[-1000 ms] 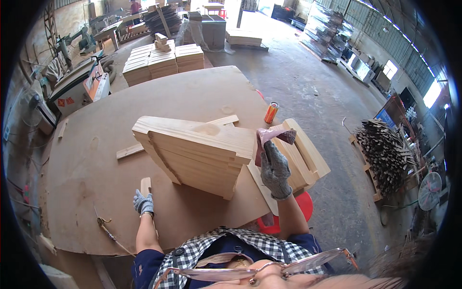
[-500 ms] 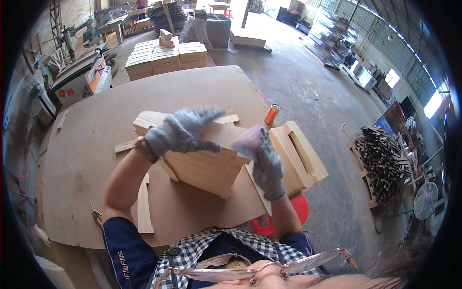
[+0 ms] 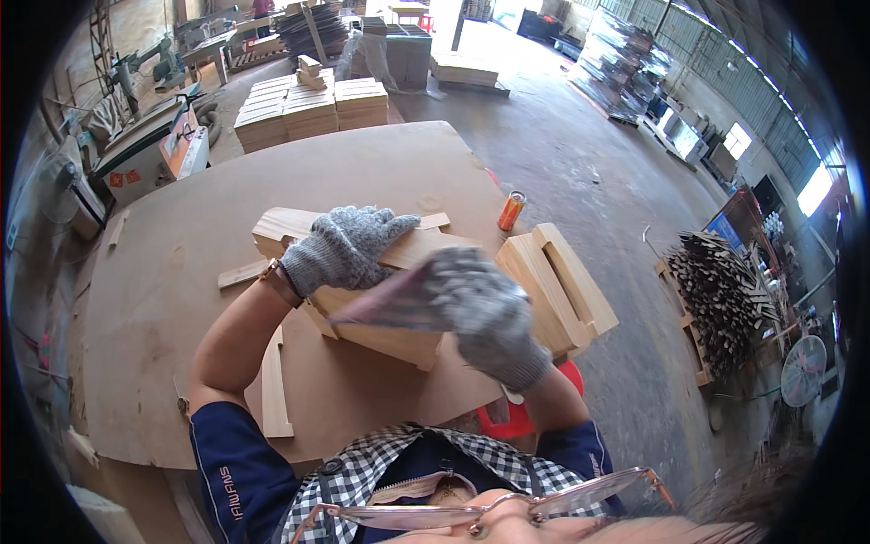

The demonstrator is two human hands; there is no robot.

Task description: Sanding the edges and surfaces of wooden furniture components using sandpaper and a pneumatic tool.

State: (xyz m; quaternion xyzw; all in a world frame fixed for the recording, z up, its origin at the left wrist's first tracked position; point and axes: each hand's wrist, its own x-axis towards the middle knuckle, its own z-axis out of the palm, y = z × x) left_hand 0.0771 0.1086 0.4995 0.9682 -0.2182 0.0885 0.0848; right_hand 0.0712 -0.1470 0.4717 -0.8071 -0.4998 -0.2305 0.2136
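Wooden box frame (image 3: 381, 313) lies on round brown tabletop (image 3: 181, 299), just in front of me, tilted on edge. My left hand (image 3: 343, 247), grey knit glove, fingers loosely spread, presses flat on frame's top face. My right hand (image 3: 480, 313), blurred, pinches thin pinkish abrasive sheet (image 3: 376, 304) against frame's near side. Risk, my judgement: frame tips or slides if left-hand pressure eases; sheet may slip out of glove. Second wooden frame (image 3: 557, 286) sits right; orange can (image 3: 511, 211) beyond; loose slat (image 3: 275, 385) near left.
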